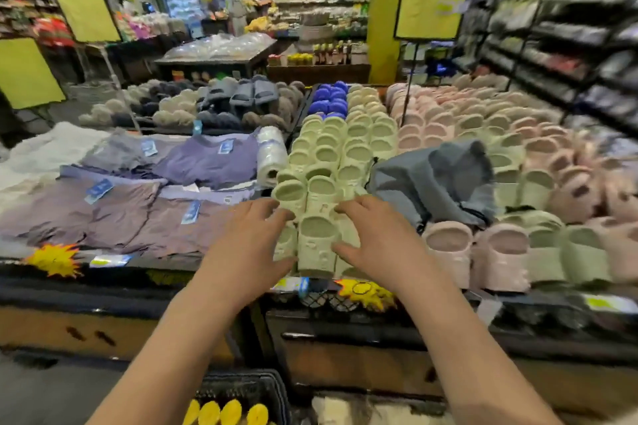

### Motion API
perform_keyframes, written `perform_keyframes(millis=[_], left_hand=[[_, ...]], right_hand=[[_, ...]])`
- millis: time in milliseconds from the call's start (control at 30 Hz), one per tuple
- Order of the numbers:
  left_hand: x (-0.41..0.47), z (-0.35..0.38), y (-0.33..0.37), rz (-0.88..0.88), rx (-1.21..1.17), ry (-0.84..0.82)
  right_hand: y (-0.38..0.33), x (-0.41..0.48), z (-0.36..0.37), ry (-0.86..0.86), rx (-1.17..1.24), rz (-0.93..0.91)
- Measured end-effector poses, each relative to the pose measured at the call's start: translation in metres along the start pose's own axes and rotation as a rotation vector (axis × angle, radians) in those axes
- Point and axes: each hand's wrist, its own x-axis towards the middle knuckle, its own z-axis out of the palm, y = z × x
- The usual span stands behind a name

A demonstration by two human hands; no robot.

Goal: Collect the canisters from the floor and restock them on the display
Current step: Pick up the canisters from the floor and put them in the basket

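No canisters are visible; the display (103, 290) in front of me holds rows of pale green slippers (345, 148) standing on end. The front pale green slipper (316, 245) stands between my hands. My left hand (252, 245) touches the slippers on its left side, fingers spread and thumb low. My right hand (376, 238) rests against its right side, fingers relaxed and thumb on the slipper. Neither hand clearly grips anything. The picture is blurred.
Pink slippers (448, 245) fill the right of the display, with a grey bag (435, 183) lying on them. Folded purple clothes (138, 203) and a roll of plastic bags (272, 152) lie to the left. A black basket (241, 386) with yellow items (224, 412) sits on the floor below.
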Motion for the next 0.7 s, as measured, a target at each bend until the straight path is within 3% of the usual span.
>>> perform_keyframes(millis=[233,500,700], left_hand=[[0.020,0.015,0.109,0.387,-0.120,-0.027],[-0.015,0.039,0.322,0.884,-0.221,-0.162],[-0.068,0.066,0.499,1.156,-0.281,-0.241]], right_hand=[[0.062,-0.137,-0.051,0.144,-0.094,0.420],[0.126,-0.341,-0.117,0.119,-0.306,0.841],[0.184,-0.504,-0.147,0.159,-0.246,1.084]])
